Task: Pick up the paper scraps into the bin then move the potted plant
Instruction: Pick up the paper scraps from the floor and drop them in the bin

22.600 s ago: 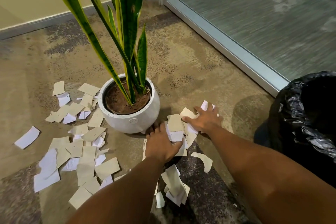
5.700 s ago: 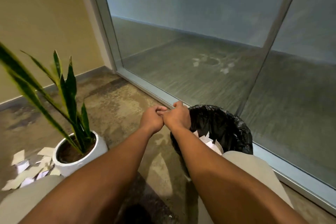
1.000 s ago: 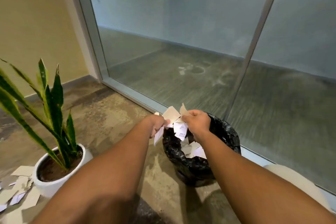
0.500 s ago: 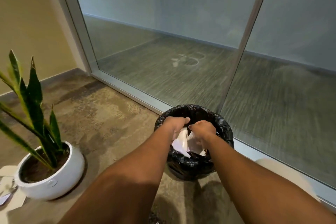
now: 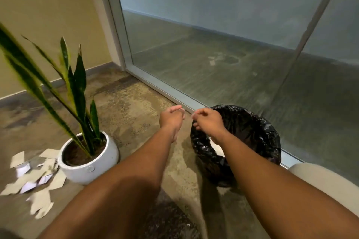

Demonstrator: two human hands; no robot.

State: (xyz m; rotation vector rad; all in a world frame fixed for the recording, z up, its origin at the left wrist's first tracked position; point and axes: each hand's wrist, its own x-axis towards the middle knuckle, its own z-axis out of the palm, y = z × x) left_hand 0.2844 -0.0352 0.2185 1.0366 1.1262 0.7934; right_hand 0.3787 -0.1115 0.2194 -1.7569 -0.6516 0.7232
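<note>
A mottled brown carpet floor (image 5: 136,106) carries a white potted plant (image 5: 88,163) at the left, with paper scraps (image 5: 37,182) scattered beside and touching its pot. A bin (image 5: 258,141) lined with a black bag stands at the right, against the glass wall's frame (image 5: 155,81).

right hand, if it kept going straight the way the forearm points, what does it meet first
Probably the glass panel's metal bottom rail beyond the bin; the right hand hovers above the bin's near rim, though depth is unclear.

Both your arms reach forward.
Your left hand (image 5: 172,119) and right hand (image 5: 207,120) hang side by side, fingers loosely curled, empty.
</note>
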